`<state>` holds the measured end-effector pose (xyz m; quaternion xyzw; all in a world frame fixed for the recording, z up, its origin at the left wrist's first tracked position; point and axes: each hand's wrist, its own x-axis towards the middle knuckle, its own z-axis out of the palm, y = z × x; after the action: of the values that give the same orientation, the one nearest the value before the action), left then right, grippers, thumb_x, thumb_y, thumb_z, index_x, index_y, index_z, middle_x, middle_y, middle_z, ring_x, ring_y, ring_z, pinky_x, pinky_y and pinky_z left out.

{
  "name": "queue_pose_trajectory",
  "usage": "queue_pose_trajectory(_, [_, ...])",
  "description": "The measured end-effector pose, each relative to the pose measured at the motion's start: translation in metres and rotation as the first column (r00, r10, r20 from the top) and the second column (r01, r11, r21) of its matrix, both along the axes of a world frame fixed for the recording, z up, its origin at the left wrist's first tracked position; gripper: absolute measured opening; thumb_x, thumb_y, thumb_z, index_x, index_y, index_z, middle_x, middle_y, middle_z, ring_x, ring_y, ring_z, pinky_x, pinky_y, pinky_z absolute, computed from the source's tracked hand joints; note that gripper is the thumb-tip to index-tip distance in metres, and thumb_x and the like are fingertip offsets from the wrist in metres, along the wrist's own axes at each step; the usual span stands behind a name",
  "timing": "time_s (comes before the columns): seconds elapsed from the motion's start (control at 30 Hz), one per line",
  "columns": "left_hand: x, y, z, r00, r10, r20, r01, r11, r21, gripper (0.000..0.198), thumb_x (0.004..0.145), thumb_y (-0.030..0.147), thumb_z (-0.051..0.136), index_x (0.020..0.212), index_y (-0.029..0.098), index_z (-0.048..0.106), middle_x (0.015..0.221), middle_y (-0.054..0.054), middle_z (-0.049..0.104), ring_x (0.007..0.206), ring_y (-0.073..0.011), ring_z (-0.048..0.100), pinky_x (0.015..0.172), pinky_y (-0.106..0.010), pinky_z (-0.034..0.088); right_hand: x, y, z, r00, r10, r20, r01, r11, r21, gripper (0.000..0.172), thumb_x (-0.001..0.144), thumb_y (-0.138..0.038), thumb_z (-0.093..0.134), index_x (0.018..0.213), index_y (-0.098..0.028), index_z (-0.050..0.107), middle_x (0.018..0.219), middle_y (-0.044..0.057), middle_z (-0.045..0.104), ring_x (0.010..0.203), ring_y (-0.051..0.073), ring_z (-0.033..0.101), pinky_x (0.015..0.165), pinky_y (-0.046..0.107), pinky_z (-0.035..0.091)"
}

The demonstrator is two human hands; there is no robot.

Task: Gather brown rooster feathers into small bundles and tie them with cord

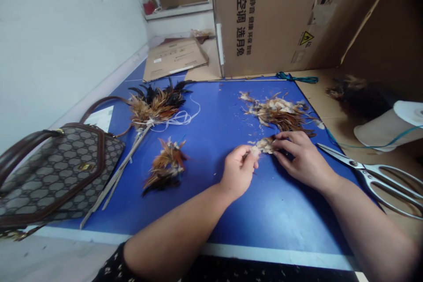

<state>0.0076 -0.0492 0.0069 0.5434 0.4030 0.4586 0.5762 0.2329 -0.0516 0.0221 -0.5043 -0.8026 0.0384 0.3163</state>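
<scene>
My left hand [238,171] is curled in a pinch on the pale quill ends of a small bunch of feathers [264,144] lying on the blue mat [211,119]. My right hand [299,156] rests over the same bunch, fingers pressed down on its brown tips. Just beyond lies a loose pile of brown and white feathers [279,112]. To the left sit a tied feather cluster [167,165] and a feather duster head [155,103] on thin sticks with white string [180,119].
A patterned handbag [56,172] stands at the left edge. Large metal scissors [380,176] lie at the right, beside a white roll [393,128] with teal cord. A big cardboard box [280,13] and flat cardboard [175,57] close off the back.
</scene>
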Motion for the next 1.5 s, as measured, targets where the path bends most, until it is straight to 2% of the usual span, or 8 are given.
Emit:
queue_pose_trajectory(0.1, [0.000, 0.000, 0.002, 1.000, 0.020, -0.009, -0.020, 1.000, -0.003, 0.034, 0.098, 0.049, 0.064, 0.094, 0.016, 0.073, 0.076, -0.003, 0.066, 0.061, -0.0111, 0.055, 0.061, -0.025, 0.047, 0.001, 0.002, -0.003, 1.000, 0.011, -0.007, -0.011, 1.000, -0.027, 0.013, 0.095, -0.023, 0.064, 0.101, -0.025, 0.076, 0.122, 0.013, 0.072, 0.114, 0.032, 0.066, 0.101, 0.053, 0.053])
queue_pose_trajectory(0.27, [0.000, 0.002, 0.001, 0.997, 0.072, -0.008, -0.071, 0.991, 0.112, 0.030, 0.100, 0.043, 0.064, 0.093, 0.017, 0.076, 0.100, -0.010, 0.070, 0.073, -0.0137, 0.061, 0.070, -0.028, 0.052, -0.006, -0.004, 0.008, 0.969, -0.108, -0.224, 0.112, 0.994, 0.006, 0.008, 0.096, -0.028, 0.066, 0.098, -0.026, 0.074, 0.112, 0.011, 0.076, 0.110, 0.030, 0.070, 0.104, 0.051, 0.053])
queue_pose_trajectory(0.4, [-0.001, 0.003, 0.001, 0.991, 0.129, -0.024, -0.123, 0.978, 0.170, 0.027, 0.100, 0.039, 0.064, 0.088, 0.018, 0.076, 0.108, -0.012, 0.070, 0.096, -0.0199, 0.066, 0.089, -0.033, 0.052, -0.010, -0.012, 0.016, 0.847, -0.311, -0.431, 0.290, 0.950, -0.116, 0.017, 0.099, -0.039, 0.065, 0.103, -0.025, 0.074, 0.102, 0.008, 0.078, 0.096, 0.027, 0.072, 0.095, 0.044, 0.056])
queue_pose_trajectory(0.5, [-0.001, 0.004, 0.004, 0.988, 0.154, -0.025, -0.146, 0.970, 0.194, 0.026, 0.099, 0.038, 0.065, 0.089, 0.018, 0.077, 0.108, -0.012, 0.072, 0.103, -0.0219, 0.066, 0.097, -0.036, 0.050, -0.010, -0.014, 0.016, 0.782, -0.383, -0.492, 0.324, 0.924, -0.204, 0.024, 0.098, -0.047, 0.066, 0.103, -0.024, 0.075, 0.098, 0.007, 0.078, 0.089, 0.025, 0.072, 0.091, 0.041, 0.056])
queue_pose_trajectory(0.73, [0.001, 0.000, 0.003, 0.996, 0.081, 0.029, -0.081, 0.997, 0.001, 0.030, 0.097, 0.045, 0.068, 0.090, 0.017, 0.077, 0.088, -0.006, 0.071, 0.084, -0.0177, 0.064, 0.085, -0.031, 0.051, -0.022, -0.018, 0.014, 0.714, -0.329, -0.618, 0.177, 0.939, -0.295, 0.028, 0.096, -0.051, 0.070, 0.101, -0.024, 0.075, 0.089, 0.005, 0.077, 0.078, 0.021, 0.070, 0.082, 0.037, 0.059])
queue_pose_trajectory(0.97, [0.013, -0.005, -0.001, 0.942, 0.080, 0.326, -0.023, 0.984, -0.177, 0.026, 0.091, 0.043, 0.077, 0.095, 0.017, 0.080, 0.095, -0.006, 0.075, 0.089, -0.0165, 0.066, 0.093, -0.033, 0.052, -0.055, -0.026, 0.014, 0.677, -0.204, -0.707, -0.126, 0.914, -0.385, 0.025, 0.094, -0.047, 0.074, 0.096, -0.022, 0.075, 0.082, 0.005, 0.076, 0.076, 0.018, 0.070, 0.076, 0.030, 0.059])
queue_pose_trajectory(1.27, [0.014, -0.007, 0.004, 0.935, 0.061, 0.349, 0.000, 0.985, -0.172, 0.023, 0.091, 0.039, 0.077, 0.101, 0.019, 0.083, 0.105, -0.008, 0.075, 0.099, -0.0181, 0.067, 0.099, -0.035, 0.051, -0.062, -0.025, 0.013, 0.562, -0.280, -0.778, -0.206, 0.864, -0.459, 0.031, 0.087, -0.050, 0.081, 0.091, -0.020, 0.074, 0.078, 0.004, 0.075, 0.070, 0.016, 0.067, 0.068, 0.026, 0.057])
queue_pose_trajectory(1.5, [0.012, -0.004, 0.004, 0.920, 0.080, 0.385, 0.007, 0.976, -0.218, 0.025, 0.088, 0.042, 0.081, 0.093, 0.017, 0.082, 0.094, -0.006, 0.074, 0.091, -0.0169, 0.066, 0.094, -0.034, 0.052, -0.059, -0.025, 0.009, 0.589, -0.288, -0.755, -0.207, 0.849, -0.486, 0.029, 0.089, -0.049, 0.079, 0.096, -0.022, 0.077, 0.086, 0.005, 0.078, 0.075, 0.017, 0.070, 0.073, 0.029, 0.059])
